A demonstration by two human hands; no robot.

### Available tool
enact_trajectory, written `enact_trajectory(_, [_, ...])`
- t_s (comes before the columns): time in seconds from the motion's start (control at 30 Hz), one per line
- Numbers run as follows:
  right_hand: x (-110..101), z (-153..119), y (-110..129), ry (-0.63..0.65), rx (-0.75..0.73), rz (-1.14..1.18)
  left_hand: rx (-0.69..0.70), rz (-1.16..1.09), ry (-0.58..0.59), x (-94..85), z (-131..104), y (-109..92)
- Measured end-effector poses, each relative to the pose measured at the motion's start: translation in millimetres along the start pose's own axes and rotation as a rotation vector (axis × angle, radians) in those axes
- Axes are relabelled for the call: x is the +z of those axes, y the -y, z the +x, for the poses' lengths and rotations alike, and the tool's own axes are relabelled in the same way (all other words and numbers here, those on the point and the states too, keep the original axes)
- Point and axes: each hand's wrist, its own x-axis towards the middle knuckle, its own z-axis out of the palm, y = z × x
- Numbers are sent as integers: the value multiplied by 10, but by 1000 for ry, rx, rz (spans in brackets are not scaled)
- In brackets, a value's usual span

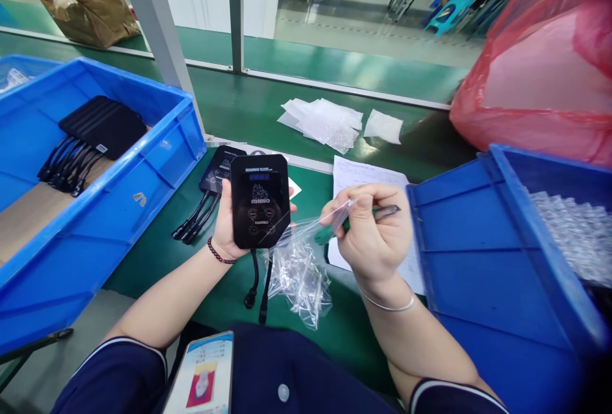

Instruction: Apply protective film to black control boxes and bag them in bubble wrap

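Note:
My left hand (224, 226) is closed round a black RHINO-branded control unit (261, 200), its glossy face with round button marks turned up. Two short black cables hang from its lower edge. Between thumb and fingers, my right hand (375, 229) pinches a clear plastic film (344, 213), which stretches to the unit's lower right corner. A slim tool (387, 211) with a green end and a dark pointed tip is also tucked in that hand; its kind is unclear. Crumpled clear film (301, 280) lies below, between my hands. Another black unit (222, 168) rests behind my left hand.
At left, a blue bin (157, 140) holds several black units with cables. Another blue bin (478, 235) on the right contains many small clear pieces. Written paper (368, 175), white packets (325, 120) and a red plastic bag (540, 76) are on the bench.

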Motion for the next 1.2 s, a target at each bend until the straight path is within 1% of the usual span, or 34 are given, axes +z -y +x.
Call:
enact_trajectory(0.13, [-7, 14, 16, -26, -17, 17, 14, -30, 2, 4, 15, -14])
enact_trajectory(0.33, [-24, 20, 1, -67, -8, -5, 16, -53, -60, 8, 19, -33])
enact_trajectory(0.47, [-24, 32, 2, -89, -37, 17, 26, -68, -37, -11, 26, -42])
enact_trajectory(0.63, [-52, 75, 33, -145, -50, -38, 41, -32, -42, -48, 32, -54])
enact_trajectory(0.8, [-89, 96, 65, -135, -44, -73, 35, -27, -8, -54, 32, -59])
enact_trajectory(1.0, [-127, 117, 86, -146, -41, -33, 16, -3, 80, -25, 7, -45])
enact_trajectory(1.2, [-137, 135, 144, -168, -5, -63, -6, 38, 88, -28, -15, -34])
